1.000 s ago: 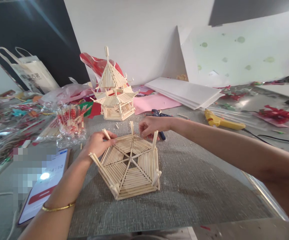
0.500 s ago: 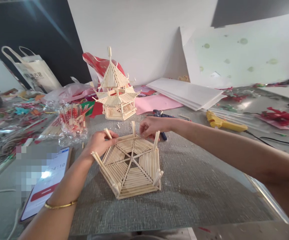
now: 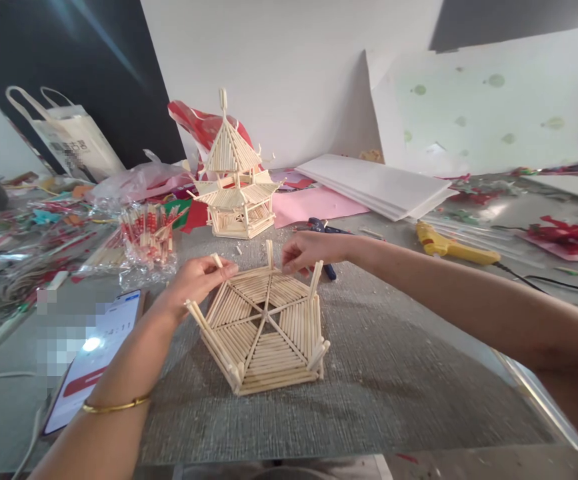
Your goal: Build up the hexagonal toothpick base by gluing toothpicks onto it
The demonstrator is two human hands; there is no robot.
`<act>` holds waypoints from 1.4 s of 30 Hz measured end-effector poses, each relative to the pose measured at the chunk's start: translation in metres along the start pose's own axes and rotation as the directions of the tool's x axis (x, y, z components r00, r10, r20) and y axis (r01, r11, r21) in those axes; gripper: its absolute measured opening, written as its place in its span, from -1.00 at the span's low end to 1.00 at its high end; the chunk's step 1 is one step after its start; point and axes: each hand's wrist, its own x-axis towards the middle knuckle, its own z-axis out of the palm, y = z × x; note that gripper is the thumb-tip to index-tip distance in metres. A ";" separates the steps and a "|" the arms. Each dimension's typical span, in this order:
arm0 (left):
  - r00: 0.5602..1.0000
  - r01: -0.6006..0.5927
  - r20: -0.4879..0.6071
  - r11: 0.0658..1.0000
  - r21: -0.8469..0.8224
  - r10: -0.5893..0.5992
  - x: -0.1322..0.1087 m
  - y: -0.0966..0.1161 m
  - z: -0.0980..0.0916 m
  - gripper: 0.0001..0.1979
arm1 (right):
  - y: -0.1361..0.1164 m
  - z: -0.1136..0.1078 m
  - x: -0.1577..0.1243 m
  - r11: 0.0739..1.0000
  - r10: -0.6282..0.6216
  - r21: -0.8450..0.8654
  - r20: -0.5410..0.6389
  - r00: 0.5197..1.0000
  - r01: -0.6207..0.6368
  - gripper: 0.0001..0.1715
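Note:
A flat six-sided roof piece made of pale wooden sticks (image 3: 263,327) lies on a grey mat (image 3: 369,373), with short posts standing up at its corners. My left hand (image 3: 196,280) grips its far left edge around one post. My right hand (image 3: 309,250) pinches its far edge near the middle post. A finished stick pagoda (image 3: 233,183) stands behind, apart from both hands.
A phone with a lit screen (image 3: 93,360) lies at my left forearm. A clear bag of sticks (image 3: 146,240), plastic bags and red scraps crowd the left. A yellow glue gun (image 3: 451,247), a blue tool (image 3: 321,230), pink paper and white sheets (image 3: 373,187) lie behind and to the right.
Both hands have kept their hold on the roof piece's far edge, shifting only slightly. The view has drifted a little.

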 end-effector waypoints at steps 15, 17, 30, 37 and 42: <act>1.000 0.029 0.013 1.000 -0.001 -0.029 0.000 -0.001 0.000 -0.66 | -0.009 0.004 0.004 0.996 0.086 0.011 -0.013 0.996 -0.086 -0.83; 0.999 0.029 0.012 1.000 -0.003 -0.029 0.000 0.000 0.000 -0.67 | -0.008 0.004 0.005 0.996 0.085 0.012 -0.017 0.996 -0.084 -0.83; 1.000 0.006 -0.008 0.998 0.070 -0.006 0.002 0.001 0.002 -0.69 | -0.005 0.007 0.006 0.994 0.051 0.098 -0.034 0.998 -0.047 -0.86; 0.999 0.041 -0.026 0.995 0.096 -0.039 -0.003 0.007 0.003 -0.68 | 0.000 0.014 0.010 0.992 0.020 0.129 -0.083 0.996 -0.009 -0.84; 0.999 0.040 -0.034 0.994 0.102 -0.037 -0.003 0.007 0.003 -0.67 | -0.001 0.015 0.011 0.996 0.016 0.092 -0.096 0.995 -0.007 -0.80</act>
